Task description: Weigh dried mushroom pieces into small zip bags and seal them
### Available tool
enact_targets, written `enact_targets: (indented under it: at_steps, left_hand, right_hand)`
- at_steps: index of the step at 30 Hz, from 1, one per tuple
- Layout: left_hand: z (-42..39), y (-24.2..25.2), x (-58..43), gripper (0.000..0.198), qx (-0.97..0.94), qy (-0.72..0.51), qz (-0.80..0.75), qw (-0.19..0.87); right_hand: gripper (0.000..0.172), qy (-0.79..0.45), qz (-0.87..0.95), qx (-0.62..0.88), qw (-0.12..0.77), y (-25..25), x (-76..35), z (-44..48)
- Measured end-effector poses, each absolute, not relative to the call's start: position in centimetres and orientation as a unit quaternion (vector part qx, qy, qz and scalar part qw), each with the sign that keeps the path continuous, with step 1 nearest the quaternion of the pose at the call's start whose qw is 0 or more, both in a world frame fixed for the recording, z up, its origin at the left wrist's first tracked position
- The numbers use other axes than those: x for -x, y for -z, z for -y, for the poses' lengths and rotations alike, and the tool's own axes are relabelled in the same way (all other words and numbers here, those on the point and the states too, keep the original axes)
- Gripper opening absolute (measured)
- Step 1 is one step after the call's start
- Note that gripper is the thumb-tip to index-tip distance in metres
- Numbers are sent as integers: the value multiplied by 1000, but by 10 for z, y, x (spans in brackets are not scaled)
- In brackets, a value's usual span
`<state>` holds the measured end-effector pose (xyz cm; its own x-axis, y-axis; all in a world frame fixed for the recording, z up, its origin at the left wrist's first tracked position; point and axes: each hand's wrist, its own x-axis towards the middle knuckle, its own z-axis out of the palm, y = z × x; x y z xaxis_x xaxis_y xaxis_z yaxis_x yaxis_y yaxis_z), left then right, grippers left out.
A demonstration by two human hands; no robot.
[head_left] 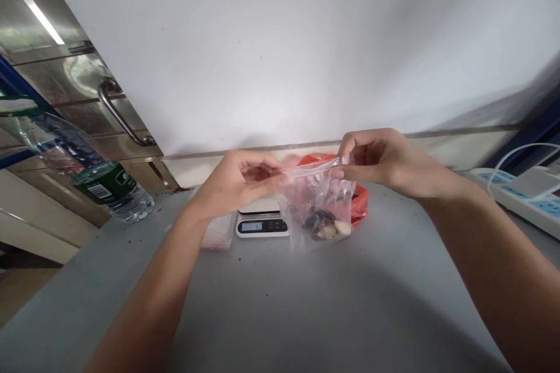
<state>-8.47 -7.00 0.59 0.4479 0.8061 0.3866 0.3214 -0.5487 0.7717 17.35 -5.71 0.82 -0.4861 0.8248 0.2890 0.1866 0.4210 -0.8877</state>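
Observation:
Between my two hands hangs a clear zip-lock bag [297,218], with several dark and pale dried pieces [326,224] in its lower right part. My left hand [238,180] pinches the left end of the zip strip. At the strip's right end, my right hand [376,160] grips between thumb and fingers. Behind the bag sits a red plastic bag [361,204], mostly covered. A white digital scale [262,227] with a lit display stands just left of the bag, partly hidden by it. Flat clear bags [219,233] lie beside the scale under my left wrist.
A large plastic bottle [105,183] with a green label stands at the table's left. To the right is a white power strip [520,198] with a cable. A white wall [284,58] rises behind the grey table [280,315]. Metal drawers [87,81] are at far left.

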Motion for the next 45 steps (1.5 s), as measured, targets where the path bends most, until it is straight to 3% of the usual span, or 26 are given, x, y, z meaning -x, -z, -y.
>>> enact_targets:
  at_steps: [5,10,14,19,34,45]
  left_hand:
    - [67,-6,89,17,-792,-373,-370,310]
    - [68,-7,86,17,-796,-382,-361,300]
    - [72,-6,79,17,-817,-386,-349,251]
    - [80,-4,68,17,-838,-374,-351,186]
    - [81,-2,70,26,-855,-311,-378,172]
    - [87,-8,69,31,-856,-270,-381,220]
  right_hand:
    - [37,-419,751,333,388,-7,-179,54]
    - [30,-399,779,354,330,-7,-186,53]
    - [42,-341,817,363,292,-9,-180,59]
    - [25,-226,858,357,292,-13,-163,70]
    - [30,-264,841,336,332,-11,-147,74]
    - [31,-311,835,313,329,-4,-143,73]
